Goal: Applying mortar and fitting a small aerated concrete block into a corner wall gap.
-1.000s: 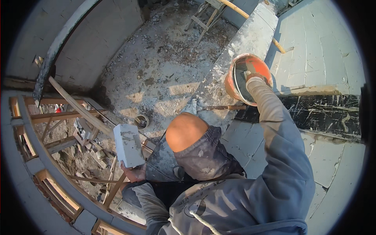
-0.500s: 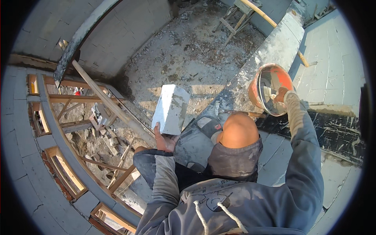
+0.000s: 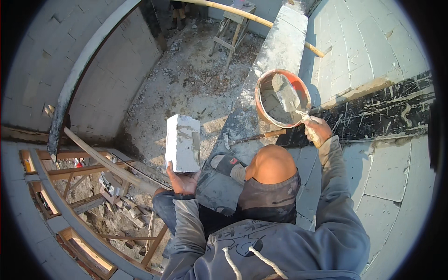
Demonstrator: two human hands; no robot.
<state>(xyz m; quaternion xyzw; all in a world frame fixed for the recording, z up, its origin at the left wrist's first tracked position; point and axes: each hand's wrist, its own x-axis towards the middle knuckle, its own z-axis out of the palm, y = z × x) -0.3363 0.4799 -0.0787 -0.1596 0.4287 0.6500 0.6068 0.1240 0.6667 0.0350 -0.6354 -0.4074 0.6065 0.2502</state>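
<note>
Left hand (image 3: 183, 181) clamped under pale grey rectangular masonry block (image 3: 183, 142), held upright above wall top. Right hand (image 3: 317, 130) closed on trowel handle, blade in orange round mortar bucket (image 3: 281, 98). Judgement: load trowel evenly, keep block face steady for buttering. Hammer (image 3: 254, 137) lies on wall top (image 3: 275, 51), near bucket.

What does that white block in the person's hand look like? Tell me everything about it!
The white block is a chunky rectangular building block, pale grey-white and rough, like light concrete. One side has grey smears of mortar. It stands upright on end, held up from below by the left hand, whose fingers wrap its bottom edge. It hangs in the air above the dusty floor, left of the grey wall top. Nothing else touches it.
</note>
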